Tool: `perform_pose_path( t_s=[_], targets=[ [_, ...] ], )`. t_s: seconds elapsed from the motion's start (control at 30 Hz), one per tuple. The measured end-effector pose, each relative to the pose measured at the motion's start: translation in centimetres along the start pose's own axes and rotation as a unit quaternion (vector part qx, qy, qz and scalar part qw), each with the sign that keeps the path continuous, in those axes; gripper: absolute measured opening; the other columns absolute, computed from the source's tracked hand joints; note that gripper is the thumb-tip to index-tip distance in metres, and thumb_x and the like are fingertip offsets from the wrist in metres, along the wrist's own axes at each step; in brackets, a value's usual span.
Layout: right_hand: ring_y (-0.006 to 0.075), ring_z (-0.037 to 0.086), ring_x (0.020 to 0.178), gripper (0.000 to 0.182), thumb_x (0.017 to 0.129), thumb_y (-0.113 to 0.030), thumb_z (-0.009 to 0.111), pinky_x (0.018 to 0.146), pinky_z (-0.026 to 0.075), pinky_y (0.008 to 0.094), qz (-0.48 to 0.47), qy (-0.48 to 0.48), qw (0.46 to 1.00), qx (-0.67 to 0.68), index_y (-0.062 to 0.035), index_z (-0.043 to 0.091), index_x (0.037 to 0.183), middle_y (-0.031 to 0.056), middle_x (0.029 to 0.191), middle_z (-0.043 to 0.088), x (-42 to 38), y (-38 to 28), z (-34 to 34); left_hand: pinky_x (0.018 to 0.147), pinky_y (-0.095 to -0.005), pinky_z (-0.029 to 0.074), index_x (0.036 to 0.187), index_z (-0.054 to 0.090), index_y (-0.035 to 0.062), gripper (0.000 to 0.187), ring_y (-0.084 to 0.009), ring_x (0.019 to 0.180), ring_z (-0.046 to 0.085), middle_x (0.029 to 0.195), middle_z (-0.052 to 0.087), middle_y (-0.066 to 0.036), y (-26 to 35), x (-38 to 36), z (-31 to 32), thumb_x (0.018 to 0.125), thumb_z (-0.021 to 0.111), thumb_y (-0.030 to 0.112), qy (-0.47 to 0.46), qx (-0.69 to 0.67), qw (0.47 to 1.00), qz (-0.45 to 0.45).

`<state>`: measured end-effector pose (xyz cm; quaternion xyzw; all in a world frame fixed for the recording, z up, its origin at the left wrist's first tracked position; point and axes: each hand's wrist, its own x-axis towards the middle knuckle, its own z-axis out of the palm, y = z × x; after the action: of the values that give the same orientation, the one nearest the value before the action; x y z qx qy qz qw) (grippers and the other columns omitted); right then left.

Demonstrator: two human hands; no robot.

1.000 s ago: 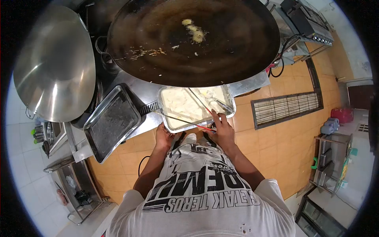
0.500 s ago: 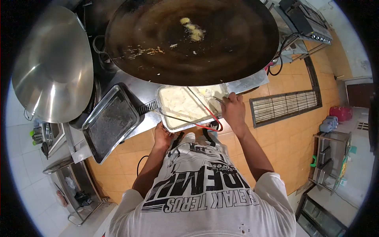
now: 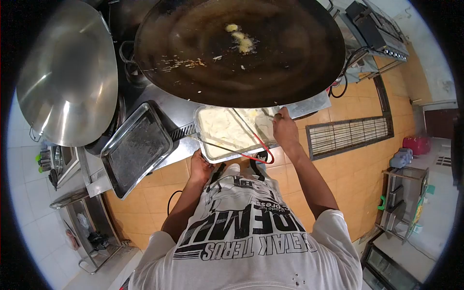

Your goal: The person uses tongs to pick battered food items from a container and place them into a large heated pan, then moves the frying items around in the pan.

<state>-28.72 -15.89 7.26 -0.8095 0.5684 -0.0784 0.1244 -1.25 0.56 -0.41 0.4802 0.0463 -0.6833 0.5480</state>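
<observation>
A rectangular tray (image 3: 223, 160) of pale, thick batter (image 3: 220, 126) sits on the counter below a large dark wok (image 3: 188, 87). My left hand (image 3: 199, 166) is closed at the tray's near left corner, its fingertips partly hidden. My right hand (image 3: 286, 130) is closed round the handle of a metal spoon (image 3: 267, 111), whose head is over the far right part of the batter and hard to make out. Tongs with a red bent end (image 3: 268, 153) lie across the tray. Small lumps of batter (image 3: 245, 45) and browned crumbs lie in the wok.
Left of the batter stands an empty dark baking tray (image 3: 137, 150). Beyond it rests a wide shiny metal wok (image 3: 67, 77). A black oven (image 3: 374, 26) stands at the far right, and a floor grate (image 3: 350, 135) lies in the orange tiles.
My right hand has moved slightly up toward the wok, carrying the spoon with it. My left hand stays at the tray's corner. The whole view has shifted a little.
</observation>
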Motion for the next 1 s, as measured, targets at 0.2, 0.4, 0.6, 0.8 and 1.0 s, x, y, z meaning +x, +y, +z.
perform_pose_path(
  t_s=[0.2, 0.4, 0.6, 0.8, 1.0],
  targets=[
    [0.0391, 0.063, 0.072, 0.013, 0.083, -0.005, 0.051, 0.063, 0.052, 0.0463, 0.019, 0.03, 0.999, 0.025, 0.0014, 0.057, 0.092, 0.0171, 0.109, 0.05, 0.9, 0.6, 1.6, 0.064, -0.0281, 0.041, 0.103, 0.056, 0.0157, 0.03, -0.01, 0.083, 0.057, 0.093, 0.063, 0.002, 0.0, -0.1, 0.9, 0.095, 0.033, 0.032, 0.037, 0.017, 0.999, 0.02],
    [0.0327, 0.063, 0.077, 0.014, 0.081, -0.004, 0.052, 0.064, 0.054, 0.0427, -0.138, 0.0, 0.99, -0.018, -0.001, 0.058, 0.093, 0.0106, 0.115, 0.048, -1.2, 0.3, -0.5, 0.065, -0.0261, 0.04, 0.1, 0.053, 0.0187, 0.015, -0.0068, 0.081, 0.049, 0.089, 0.053, 0.005, -0.1, -1.2, -0.2, 0.095, 0.043, 0.03, 0.087, 0.109, 0.986, 0.097],
    [0.0294, 0.063, 0.081, 0.013, 0.079, -0.004, 0.053, 0.064, 0.055, 0.0392, -0.061, -0.014, 0.996, -0.06, 0.0003, 0.057, 0.09, 0.0091, 0.114, 0.047, -0.1, 0.7, -2.7, 0.07, -0.0283, 0.046, 0.098, 0.05, 0.015, 0.016, -0.0077, 0.081, 0.053, 0.086, 0.053, 0.004, 0.8, -2.0, -0.2, 0.095, 0.05, 0.031, 0.056, 0.238, 0.959, 0.145],
    [0.0297, 0.064, 0.074, 0.013, 0.076, -0.003, 0.055, 0.061, 0.055, 0.0391, -0.169, -0.043, 0.984, -0.039, -0.0009, 0.058, 0.088, 0.0094, 0.115, 0.047, -1.0, 1.2, -2.2, 0.067, -0.0273, 0.05, 0.098, 0.052, 0.0125, 0.009, -0.0058, 0.074, 0.048, 0.082, 0.049, 0.004, 1.8, -3.0, 1.3, 0.094, 0.05, 0.02, 0.084, 0.254, 0.954, 0.134],
    [0.0346, 0.062, 0.065, 0.005, 0.079, -0.004, 0.054, 0.058, 0.053, 0.045, -0.111, 0.0, 0.994, -0.006, -0.0011, 0.057, 0.082, 0.0096, 0.113, 0.046, -1.0, 3.1, -3.6, 0.066, -0.0287, 0.05, 0.102, 0.052, 0.0062, 0.015, -0.0086, 0.076, 0.049, 0.087, 0.051, -0.001, 0.3, -3.0, 1.2, 0.092, 0.054, 0.018, 0.111, 0.245, 0.939, 0.214]
  ],
)
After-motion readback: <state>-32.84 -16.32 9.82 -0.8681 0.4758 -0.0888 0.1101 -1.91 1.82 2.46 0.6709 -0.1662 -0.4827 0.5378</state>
